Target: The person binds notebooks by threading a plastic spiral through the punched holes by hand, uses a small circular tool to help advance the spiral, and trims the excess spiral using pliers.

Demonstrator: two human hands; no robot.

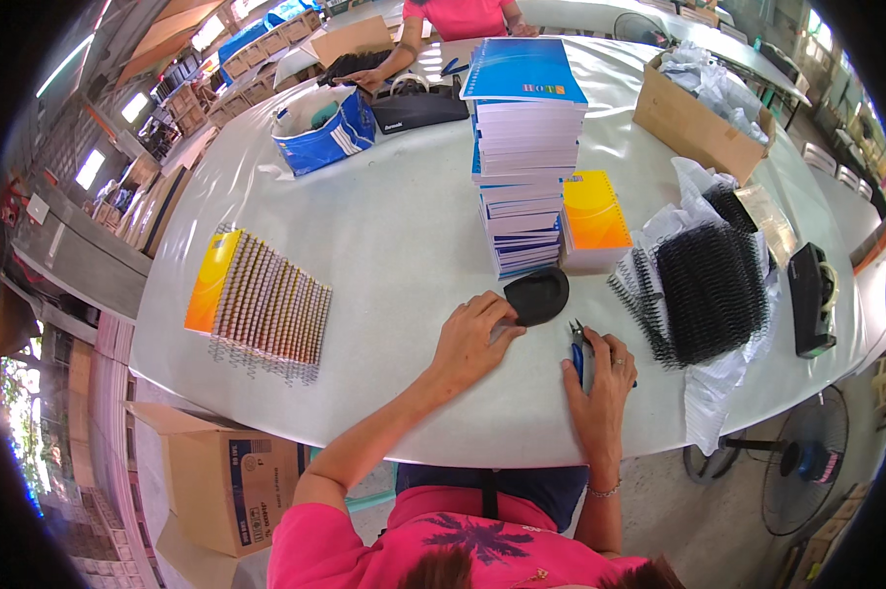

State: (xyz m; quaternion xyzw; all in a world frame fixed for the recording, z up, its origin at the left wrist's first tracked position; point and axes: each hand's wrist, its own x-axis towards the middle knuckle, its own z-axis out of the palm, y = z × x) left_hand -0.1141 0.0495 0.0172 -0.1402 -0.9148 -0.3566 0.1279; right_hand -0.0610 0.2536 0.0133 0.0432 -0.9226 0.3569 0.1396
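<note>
My left hand [475, 339] has its fingertips closed on the near left edge of a black rounded, shallow dish-like piece [538, 297] lying on the table. Its exact kind does not show. Just to the right, my right hand [600, 378] rests on the table, its fingers around small blue-handled wire cutters [576, 355] with the jaws pointing away from me. Beyond the black piece rises a tall stack of blue-covered notebooks [526, 128]. Beside that stand yellow-orange notebooks [597, 211]. At the left, a leaning row of yellow spiral notebooks [266, 299] has coil ends sticking out.
Black plastic coils [710, 290] lie on white wrapping at the right, near a black tape dispenser [812, 299]. Farther off are a carton of crumpled paper [703, 118], a blue bag [323, 130] and a black desktop punch [419, 108]. A co-worker [458, 18] sits across the table.
</note>
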